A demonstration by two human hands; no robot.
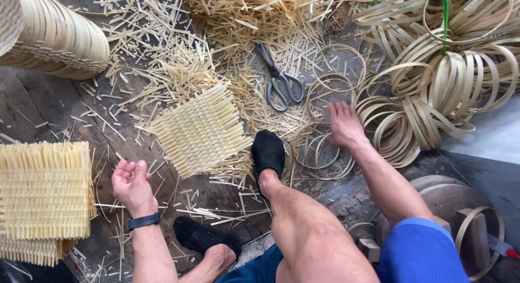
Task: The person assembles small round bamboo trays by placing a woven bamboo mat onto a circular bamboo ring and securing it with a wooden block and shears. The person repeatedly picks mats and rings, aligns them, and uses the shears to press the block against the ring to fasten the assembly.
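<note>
A: What lies finished around the person?

B: Largest first — a row of nested woven baskets at the upper left, then a stack of flat woven mats at the left edge. Those look done. 1 single woven mat lies alone on the plank floor, just ahead of the black-socked foot; its edges are ragged, so by the look of it, trimming or shaping is left.

A: And the raw stock?

B: A big tangle of bamboo strip coils fills the upper right, with smaller bamboo rings spilling toward the middle. Judging by that heap, plenty remains unused.

A: The hands?

B: The right hand is stretched out, fingers together and flat, pressing down among the rings — it clamps nothing that can be seen. The left hand hovers palm-up, fingers loosely curled and apart, empty, between the stack and the single mat.

A: Anything in the way?

B: Offcut splinters litter the floor around the mat, and scissors lie closed just beyond it, near the right hand but not touching.
</note>
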